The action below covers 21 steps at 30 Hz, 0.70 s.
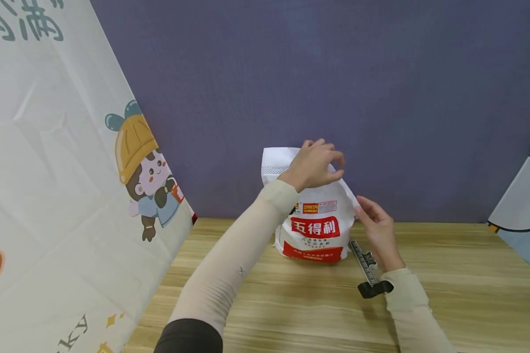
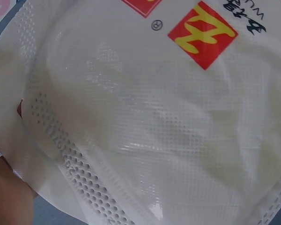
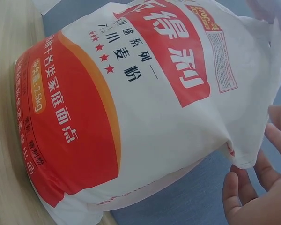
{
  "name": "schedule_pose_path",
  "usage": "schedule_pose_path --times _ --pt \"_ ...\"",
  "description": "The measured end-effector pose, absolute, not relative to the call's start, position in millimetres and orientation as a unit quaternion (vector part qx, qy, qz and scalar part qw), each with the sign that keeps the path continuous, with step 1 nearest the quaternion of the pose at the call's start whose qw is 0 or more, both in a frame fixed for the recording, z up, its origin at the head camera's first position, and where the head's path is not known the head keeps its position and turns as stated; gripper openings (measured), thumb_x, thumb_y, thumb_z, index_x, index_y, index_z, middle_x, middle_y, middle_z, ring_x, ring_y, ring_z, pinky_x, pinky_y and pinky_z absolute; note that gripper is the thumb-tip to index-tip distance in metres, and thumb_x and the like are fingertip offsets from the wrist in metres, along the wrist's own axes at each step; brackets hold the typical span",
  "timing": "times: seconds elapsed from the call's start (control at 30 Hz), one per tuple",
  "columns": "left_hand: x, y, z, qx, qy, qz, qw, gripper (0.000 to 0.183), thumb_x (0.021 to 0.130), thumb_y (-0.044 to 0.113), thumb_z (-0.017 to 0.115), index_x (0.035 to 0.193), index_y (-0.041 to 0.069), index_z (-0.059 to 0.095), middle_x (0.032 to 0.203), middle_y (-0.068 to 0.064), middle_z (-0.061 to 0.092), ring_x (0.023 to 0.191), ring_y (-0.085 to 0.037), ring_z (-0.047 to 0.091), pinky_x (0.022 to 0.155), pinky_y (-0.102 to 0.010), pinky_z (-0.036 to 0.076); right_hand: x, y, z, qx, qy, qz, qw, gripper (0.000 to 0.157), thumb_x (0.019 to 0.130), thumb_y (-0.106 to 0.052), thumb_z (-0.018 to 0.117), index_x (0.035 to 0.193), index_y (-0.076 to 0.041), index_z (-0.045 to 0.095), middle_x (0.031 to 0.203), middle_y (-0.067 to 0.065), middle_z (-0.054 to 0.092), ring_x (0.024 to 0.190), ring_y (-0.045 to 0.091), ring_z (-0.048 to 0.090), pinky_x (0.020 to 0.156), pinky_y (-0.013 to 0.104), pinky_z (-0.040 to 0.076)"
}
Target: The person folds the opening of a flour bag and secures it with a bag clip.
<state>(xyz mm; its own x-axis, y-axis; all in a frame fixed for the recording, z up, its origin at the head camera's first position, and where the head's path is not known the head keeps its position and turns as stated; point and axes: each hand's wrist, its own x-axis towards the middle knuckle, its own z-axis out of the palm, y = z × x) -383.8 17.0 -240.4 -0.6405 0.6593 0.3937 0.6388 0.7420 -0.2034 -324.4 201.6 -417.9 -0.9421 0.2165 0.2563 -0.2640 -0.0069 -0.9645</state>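
Observation:
A white flour bag (image 1: 315, 211) with red panels and Chinese print stands upright on the table. My left hand (image 1: 314, 164) is at the bag's top, its fingers curled and gripping the upper edge; the white top strip shows to its left. In the left wrist view the bag's white fabric (image 2: 145, 117) covers most of the hand (image 2: 11, 190). At the bag's right side my right hand (image 1: 377, 228) pinches the side edge between thumb and fingers. In the right wrist view the fingers (image 3: 260, 183) lie around the bag's corner, some partly behind it.
Beside the right wrist is a grey marked bar (image 1: 364, 262) with a black end piece; whether it is fixed to the wrist I cannot tell. A wood-grain table (image 1: 282, 309) meets a dark blue-grey panel (image 1: 335, 73). A white printed sheet (image 1: 62, 162) borders the left.

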Motion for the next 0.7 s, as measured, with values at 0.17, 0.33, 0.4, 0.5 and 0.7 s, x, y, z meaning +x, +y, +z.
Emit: schedule_pose_path --times 0.17,0.33,0.4,0.5,0.7 --pt "-385.0 14.3 -241.3 -0.365 -0.904 0.017 0.222 0.026 0.096 0.051 0.062 0.113 0.035 0.073 0.119 0.013 0.068 0.112 -0.012 0.055 0.104 -0.040 0.039 -323.8 201.2 -416.1 0.020 -0.699 0.694 0.171 0.050 0.101 -0.029 0.064 0.147 -0.011 0.055 0.124 -0.016 0.061 0.113 0.001 0.057 0.090 0.009 0.049" --pt "-385.5 12.4 -241.2 -0.371 -0.903 0.009 0.214 0.029 0.095 0.051 0.067 0.115 0.032 0.074 0.119 0.012 0.069 0.112 -0.013 0.055 0.106 -0.042 0.038 -322.6 201.0 -415.4 0.041 -0.724 0.667 0.169 0.052 0.103 -0.032 0.062 0.151 -0.014 0.051 0.132 -0.012 0.059 0.116 0.001 0.055 0.090 0.007 0.048" --pt "-385.4 11.9 -241.2 -0.373 -0.903 0.007 0.214 0.029 0.094 0.051 0.068 0.115 0.032 0.074 0.119 0.012 0.070 0.112 -0.013 0.055 0.106 -0.043 0.038 -322.0 200.6 -414.6 0.049 -0.726 0.664 0.170 0.052 0.103 -0.032 0.061 0.151 -0.014 0.050 0.133 -0.012 0.059 0.116 0.002 0.055 0.090 0.008 0.048" --pt "-385.7 11.4 -241.6 -0.374 -0.903 0.006 0.211 0.028 0.094 0.050 0.069 0.116 0.032 0.074 0.120 0.012 0.070 0.114 -0.013 0.055 0.107 -0.043 0.038 -321.2 200.3 -412.9 0.054 -0.727 0.663 0.170 0.052 0.103 -0.032 0.061 0.152 -0.015 0.050 0.131 -0.012 0.058 0.116 0.004 0.055 0.090 0.009 0.048" --pt "-386.3 11.2 -243.5 -0.375 -0.904 -0.001 0.205 0.026 0.096 0.046 0.069 0.117 0.032 0.074 0.122 0.011 0.070 0.116 -0.013 0.055 0.108 -0.043 0.037 -319.9 200.4 -409.6 0.071 -0.734 0.656 0.162 0.053 0.104 -0.031 0.059 0.153 -0.016 0.048 0.139 -0.002 0.056 0.115 0.001 0.055 0.090 0.008 0.048"
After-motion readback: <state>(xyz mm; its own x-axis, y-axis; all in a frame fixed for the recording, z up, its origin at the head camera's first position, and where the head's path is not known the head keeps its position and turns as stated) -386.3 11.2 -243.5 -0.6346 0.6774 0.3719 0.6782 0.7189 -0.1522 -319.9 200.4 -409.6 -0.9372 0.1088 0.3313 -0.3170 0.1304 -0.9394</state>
